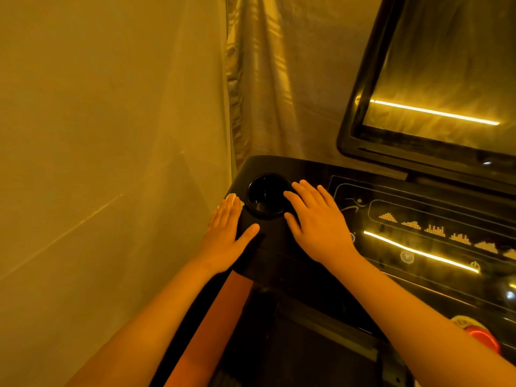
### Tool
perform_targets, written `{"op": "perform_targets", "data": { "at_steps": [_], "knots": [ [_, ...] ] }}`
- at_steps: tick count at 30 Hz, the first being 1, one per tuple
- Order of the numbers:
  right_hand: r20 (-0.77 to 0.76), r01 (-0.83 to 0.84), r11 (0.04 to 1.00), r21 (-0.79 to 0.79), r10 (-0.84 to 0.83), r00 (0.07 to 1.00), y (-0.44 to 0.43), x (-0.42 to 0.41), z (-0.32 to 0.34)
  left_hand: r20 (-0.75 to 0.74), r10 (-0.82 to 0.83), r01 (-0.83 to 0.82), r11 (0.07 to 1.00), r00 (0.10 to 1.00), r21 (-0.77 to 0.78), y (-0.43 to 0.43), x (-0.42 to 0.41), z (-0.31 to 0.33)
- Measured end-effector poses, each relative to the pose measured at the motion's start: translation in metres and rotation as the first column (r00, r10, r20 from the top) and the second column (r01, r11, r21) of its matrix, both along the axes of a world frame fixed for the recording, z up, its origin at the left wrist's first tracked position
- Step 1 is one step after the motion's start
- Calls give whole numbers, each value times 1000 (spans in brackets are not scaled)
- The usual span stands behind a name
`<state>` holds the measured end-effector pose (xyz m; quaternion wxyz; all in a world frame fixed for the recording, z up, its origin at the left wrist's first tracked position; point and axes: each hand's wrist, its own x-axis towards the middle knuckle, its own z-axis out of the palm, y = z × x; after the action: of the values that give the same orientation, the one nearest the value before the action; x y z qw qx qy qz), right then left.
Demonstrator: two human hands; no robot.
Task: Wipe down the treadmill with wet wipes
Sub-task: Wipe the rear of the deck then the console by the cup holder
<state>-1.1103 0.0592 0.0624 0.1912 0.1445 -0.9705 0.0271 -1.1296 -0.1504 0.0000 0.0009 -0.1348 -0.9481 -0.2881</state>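
The black treadmill console (pixel 307 261) fills the lower right, with a round cup holder (pixel 265 195) at its left end. My left hand (pixel 227 233) lies flat with straight fingers on the console's left edge, pressing a white wet wipe (pixel 232 197) that peeks out past the fingertips. My right hand (pixel 315 219) rests flat and open on the console just right of the cup holder, holding nothing.
A dark tilted screen (pixel 446 79) rises at the upper right. The control panel (pixel 435 233) shows lit program icons and a bright light reflection. A red safety key (pixel 483 336) sits at lower right. A wall and curtain (pixel 265 79) close in on the left.
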Motion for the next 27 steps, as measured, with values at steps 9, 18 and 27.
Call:
{"op": "perform_targets", "data": {
  "at_steps": [9,18,27],
  "knots": [
    [-19,37,999,27,-36,999,0,-3,-4,-25,-153,155,985,988,70,1,-56,22],
    [-25,55,998,17,-55,998,-1,-3,-4,-52,-308,312,923,950,226,18,-110,37],
    [13,63,998,12,-64,998,-2,-1,0,-19,-341,341,935,940,98,18,-120,61]
  ]
}}
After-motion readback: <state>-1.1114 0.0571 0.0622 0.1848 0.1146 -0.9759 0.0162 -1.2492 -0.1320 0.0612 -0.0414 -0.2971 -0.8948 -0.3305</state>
